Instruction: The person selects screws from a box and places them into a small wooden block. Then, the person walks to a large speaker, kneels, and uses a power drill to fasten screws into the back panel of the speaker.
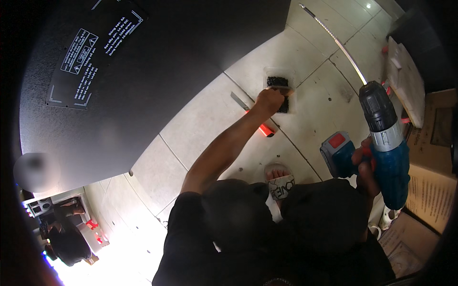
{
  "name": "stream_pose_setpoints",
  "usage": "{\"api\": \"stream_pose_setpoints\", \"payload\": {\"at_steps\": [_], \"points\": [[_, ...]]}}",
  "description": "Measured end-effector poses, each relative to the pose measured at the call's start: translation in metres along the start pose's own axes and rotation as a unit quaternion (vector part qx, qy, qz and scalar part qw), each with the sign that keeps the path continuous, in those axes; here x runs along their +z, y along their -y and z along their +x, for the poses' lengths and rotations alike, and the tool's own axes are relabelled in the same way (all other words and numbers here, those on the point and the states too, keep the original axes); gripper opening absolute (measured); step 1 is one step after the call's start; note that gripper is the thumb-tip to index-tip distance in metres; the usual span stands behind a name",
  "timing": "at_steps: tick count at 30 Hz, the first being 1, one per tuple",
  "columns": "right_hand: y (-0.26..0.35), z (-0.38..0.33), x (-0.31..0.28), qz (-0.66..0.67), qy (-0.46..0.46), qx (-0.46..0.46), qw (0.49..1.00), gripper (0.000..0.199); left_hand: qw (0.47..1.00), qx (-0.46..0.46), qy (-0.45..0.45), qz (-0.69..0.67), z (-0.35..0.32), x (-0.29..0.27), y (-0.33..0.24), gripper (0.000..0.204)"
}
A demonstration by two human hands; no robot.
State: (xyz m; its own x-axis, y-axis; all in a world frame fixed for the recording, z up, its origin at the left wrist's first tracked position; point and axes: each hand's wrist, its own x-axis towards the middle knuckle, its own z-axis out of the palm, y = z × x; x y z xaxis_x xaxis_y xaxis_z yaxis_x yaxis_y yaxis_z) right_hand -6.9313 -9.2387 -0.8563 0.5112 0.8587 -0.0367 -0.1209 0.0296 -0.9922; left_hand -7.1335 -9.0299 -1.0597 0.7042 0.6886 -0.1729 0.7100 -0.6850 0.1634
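A clear plastic tub (293, 106) with small black pieces, probably screws, stands on the tiled floor. My left hand (270, 101) reaches down into it with the fingers curled. What those fingers hold, if anything, is hidden. Just left of the tub lies a utility knife (267, 130) with an orange-red handle and its blade out. On the right, my right hand (366, 164) is wrapped around the grip of a teal cordless drill (391, 159). A long thin bit (339, 45) sticks out of the drill's chuck, pointing up and away to the left.
A large black cabinet (157, 62) with white print fills the upper left. Cardboard boxes (429, 190) and a white foam-like slab (404, 81) stand along the right. My sandaled foot (280, 183) is below the tub. Another person (67, 243) sits at the far lower left.
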Motion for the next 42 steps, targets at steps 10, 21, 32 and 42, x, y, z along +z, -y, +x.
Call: {"api": "stream_pose_setpoints", "payload": {"at_steps": [10,21,32,42], "points": [[-0.018,0.022,-0.015,0.037,-0.006,0.067,0.997,0.04,0.999,-0.028,-0.018,-0.01,-0.002,0.004,0.003,0.014],[0.005,0.071,-0.018,-0.137,0.412,-0.071,0.898,0.04,0.588,0.023,-0.292,-0.754,-0.127,-0.168,0.02,0.016],[0.005,0.118,0.031,-0.262,0.676,-0.25,0.642,0.058,0.607,0.073,-0.453,-0.649,-0.267,-0.228,0.034,0.018],[-0.021,0.125,0.023,-0.248,0.631,-0.174,0.714,0.056,0.727,0.027,-0.465,-0.504,-0.31,-0.243,0.049,0.016]]}}
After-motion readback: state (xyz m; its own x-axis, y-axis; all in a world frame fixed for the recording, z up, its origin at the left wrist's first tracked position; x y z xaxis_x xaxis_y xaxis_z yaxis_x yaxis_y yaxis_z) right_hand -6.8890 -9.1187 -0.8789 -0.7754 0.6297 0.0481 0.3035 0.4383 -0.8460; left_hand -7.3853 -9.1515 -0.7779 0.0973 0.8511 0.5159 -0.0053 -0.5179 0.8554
